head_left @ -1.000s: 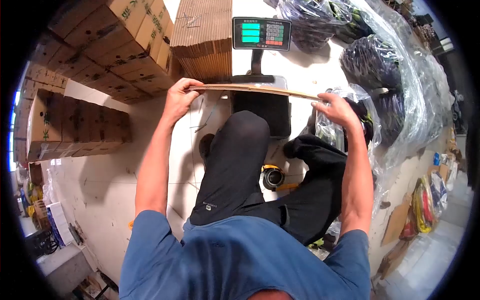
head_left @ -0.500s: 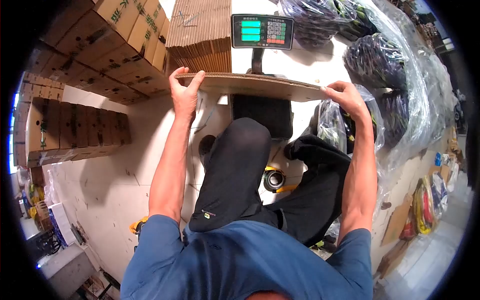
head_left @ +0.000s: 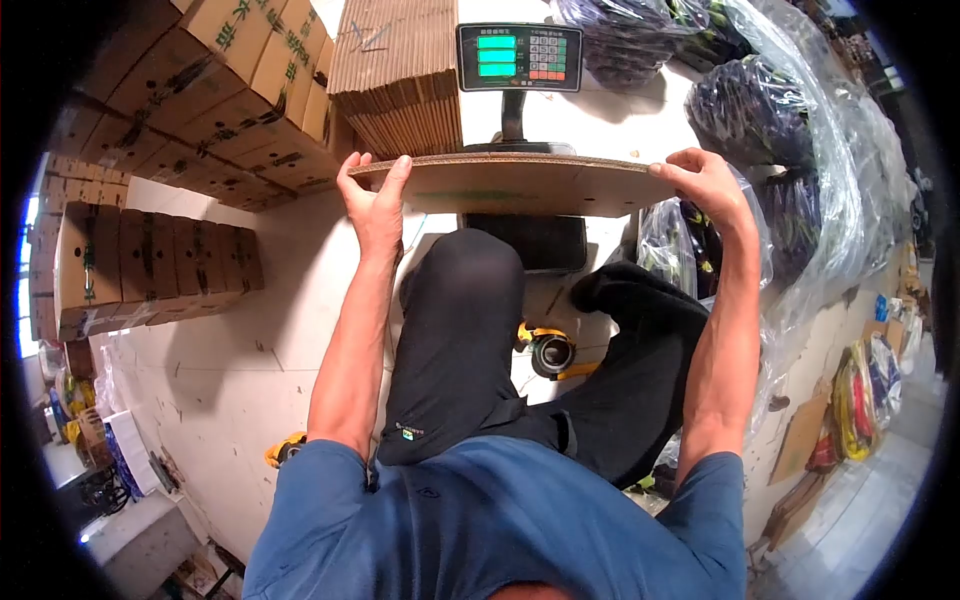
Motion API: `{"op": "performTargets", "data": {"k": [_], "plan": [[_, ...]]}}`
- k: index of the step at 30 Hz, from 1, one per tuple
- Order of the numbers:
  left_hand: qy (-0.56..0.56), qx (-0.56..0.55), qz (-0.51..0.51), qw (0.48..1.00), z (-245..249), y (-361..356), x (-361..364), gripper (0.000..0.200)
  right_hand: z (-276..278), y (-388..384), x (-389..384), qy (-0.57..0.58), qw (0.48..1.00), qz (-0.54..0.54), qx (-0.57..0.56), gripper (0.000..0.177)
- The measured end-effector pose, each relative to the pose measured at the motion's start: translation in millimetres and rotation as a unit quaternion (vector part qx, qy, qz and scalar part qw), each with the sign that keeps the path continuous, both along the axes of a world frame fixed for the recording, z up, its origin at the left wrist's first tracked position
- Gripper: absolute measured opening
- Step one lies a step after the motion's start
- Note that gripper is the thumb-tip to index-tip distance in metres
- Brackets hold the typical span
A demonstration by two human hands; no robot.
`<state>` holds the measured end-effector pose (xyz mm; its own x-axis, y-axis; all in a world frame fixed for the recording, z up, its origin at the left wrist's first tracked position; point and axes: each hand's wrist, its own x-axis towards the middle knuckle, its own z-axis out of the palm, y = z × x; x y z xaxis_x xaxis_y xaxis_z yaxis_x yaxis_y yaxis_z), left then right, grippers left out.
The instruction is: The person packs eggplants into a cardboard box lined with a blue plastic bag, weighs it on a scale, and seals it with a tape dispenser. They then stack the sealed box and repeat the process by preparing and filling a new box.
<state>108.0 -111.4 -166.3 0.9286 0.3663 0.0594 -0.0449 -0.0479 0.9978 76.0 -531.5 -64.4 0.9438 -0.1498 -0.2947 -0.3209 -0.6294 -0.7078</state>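
Observation:
A flattened cardboard box [head_left: 520,187] spans the space between my hands, above the dark platform of the scale [head_left: 525,245]. My left hand [head_left: 375,200] is closed on its left end, thumb on the near face and fingers behind. At the right end, my right hand [head_left: 708,188] pinches the top corner. Behind the cardboard stands the scale's display [head_left: 520,57], lit green, on a short post. The cardboard hides part of the scale.
Stacked cartons [head_left: 215,80] rise at the left, beside a pile of flattened cardboard [head_left: 393,70]. Bags of eggplants [head_left: 750,112] in clear plastic lie at the right. A tape dispenser [head_left: 552,353] rests on the floor between my legs. More cartons [head_left: 150,260] stand further left.
The flattened box has tilted so that more of its near face shows, and its lower edge covers more of the scale platform. Both hands still hold its ends.

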Motion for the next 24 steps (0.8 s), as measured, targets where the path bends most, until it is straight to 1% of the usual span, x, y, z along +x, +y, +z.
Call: {"op": "performTargets", "data": {"k": [3, 6, 9, 10, 12, 14, 15, 16, 18, 19, 20, 22, 23, 24], "plan": [[0.014, 0.005, -0.003, 1.0, 13, -8, -7, 0.091, -16, -8, 0, -0.063, 0.998, -0.004, -0.016, 0.063], [0.017, 0.049, -0.024, 0.998, 16, -11, -12, 0.094, -21, -15, -3, -0.045, 0.999, -0.023, -0.015, 0.072], [0.01, 0.041, -0.04, 0.998, 15, -15, -11, 0.094, -21, -23, 2, 0.052, 0.998, -0.023, 0.02, 0.073], [0.007, 0.038, -0.045, 0.998, 13, -15, -9, 0.094, -23, -23, 2, 0.045, 0.998, -0.033, 0.008, 0.073], [0.026, 0.037, -0.035, 0.998, 13, -15, -8, 0.087, -28, -20, 3, 0.03, 0.998, -0.053, -0.017, 0.073], [0.067, 0.019, -0.037, 0.997, 17, -15, -6, 0.082, -33, -17, 8, -0.018, 0.994, -0.054, -0.088, 0.076], [0.063, 0.06, -0.015, 0.996, 30, -17, -7, 0.075, -36, -14, 12, -0.033, 0.993, -0.052, -0.099, 0.078], [0.065, 0.067, -0.017, 0.995, 30, -13, -1, 0.064, -37, -12, 15, -0.059, 0.99, -0.055, -0.112, 0.078], [0.069, 0.175, -0.137, 0.972, 38, 3, 14, 0.055, -41, -3, 19, -0.112, 0.983, -0.061, -0.136, 0.078], [0.067, 0.186, -0.198, 0.96, 41, 12, 25, 0.049, -31, 5, 18, -0.104, 0.984, -0.065, -0.132, 0.078], [0.137, 0.209, -0.261, 0.932, 49, 22, 36, 0.053, -32, 8, 18, -0.135, 0.978, -0.068, -0.143, 0.079], [0.182, 0.304, -0.333, 0.874, 75, 16, 45, 0.056, -40, 13, 19, -0.195, 0.964, -0.072, -0.165, 0.085], [0.184, 0.377, -0.359, 0.834, 71, 16, 57, 0.061, -54, 6, 25, -0.214, 0.959, -0.097, -0.162, 0.087], [0.153, 0.395, -0.366, 0.829, 65, 15, 65, 0.061, -67, 1, 30, -0.236, 0.958, -0.132, -0.095, 0.079]]}}
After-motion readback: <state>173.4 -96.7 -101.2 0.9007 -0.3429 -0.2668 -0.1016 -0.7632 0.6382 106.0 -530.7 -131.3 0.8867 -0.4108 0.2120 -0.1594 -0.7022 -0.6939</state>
